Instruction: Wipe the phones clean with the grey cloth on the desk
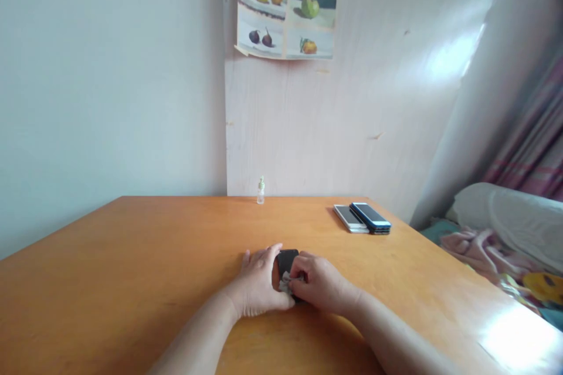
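A dark smartphone (pixel 288 258) lies on the wooden table in front of me, partly covered by my hands. My left hand (pixel 259 286) steadies it from the left, a finger at its far corner and the thumb by its near end. In my right hand (pixel 320 282) the fingers are pinched around a crumpled whitish cloth (pixel 285 282), which presses on the phone's face. Part of the cloth and the phone's right side are hidden under that hand.
Toward the back right of the table (pixel 176 246) lie a white phone (pixel 350 218) and a stack of phones (pixel 372 217). A small clear spray bottle (pixel 261 192) stands near the back edge. Bedding (pixel 505 246) is beyond the right edge.
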`<state>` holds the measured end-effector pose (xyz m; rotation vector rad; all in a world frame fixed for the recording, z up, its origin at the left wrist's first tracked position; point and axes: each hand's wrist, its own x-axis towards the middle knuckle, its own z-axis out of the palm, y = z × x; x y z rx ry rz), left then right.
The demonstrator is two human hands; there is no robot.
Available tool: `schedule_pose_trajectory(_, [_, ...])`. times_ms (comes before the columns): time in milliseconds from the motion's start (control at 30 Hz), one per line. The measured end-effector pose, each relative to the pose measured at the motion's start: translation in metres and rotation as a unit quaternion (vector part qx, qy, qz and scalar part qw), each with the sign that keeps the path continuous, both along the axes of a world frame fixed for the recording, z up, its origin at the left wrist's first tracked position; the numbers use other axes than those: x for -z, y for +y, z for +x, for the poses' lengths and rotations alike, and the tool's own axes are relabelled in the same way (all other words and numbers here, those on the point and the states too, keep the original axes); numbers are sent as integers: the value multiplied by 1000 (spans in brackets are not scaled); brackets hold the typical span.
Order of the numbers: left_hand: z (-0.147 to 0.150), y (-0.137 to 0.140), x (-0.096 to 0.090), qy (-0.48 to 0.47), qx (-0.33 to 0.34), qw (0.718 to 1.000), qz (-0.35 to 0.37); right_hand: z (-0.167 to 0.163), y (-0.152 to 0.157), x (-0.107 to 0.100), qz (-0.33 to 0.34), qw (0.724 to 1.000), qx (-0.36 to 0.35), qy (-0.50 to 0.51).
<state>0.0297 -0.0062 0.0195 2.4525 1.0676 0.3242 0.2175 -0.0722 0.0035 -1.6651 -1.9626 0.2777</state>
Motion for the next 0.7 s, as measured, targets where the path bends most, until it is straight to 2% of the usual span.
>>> schedule_pose_trajectory(67, [0, -1, -2, 10, 7, 1000, -6, 2, 5, 3, 5, 1000, 18, 7])
schedule_pose_trajectory(233, [1, 0, -2, 23, 13, 1000, 1, 17, 17, -1, 19, 990, 141, -1])
schedule_pose_trajectory(300, [1, 1, -1, 24, 11, 1000, 1, 17, 12, -5, 9, 992, 125, -13])
schedule_pose_trajectory(433, [1, 3, 2, 17, 15, 1000, -10, 6, -2, -10, -41, 999, 21, -7])
schedule_pose_trajectory(500, [1, 4, 3, 14, 19, 1000, -14, 4, -2, -10, -49, 999, 18, -8])
schedule_pose_trajectory(700, [2, 6, 6, 8, 27, 999, -16, 24, 15, -5, -65, 976, 198, -65])
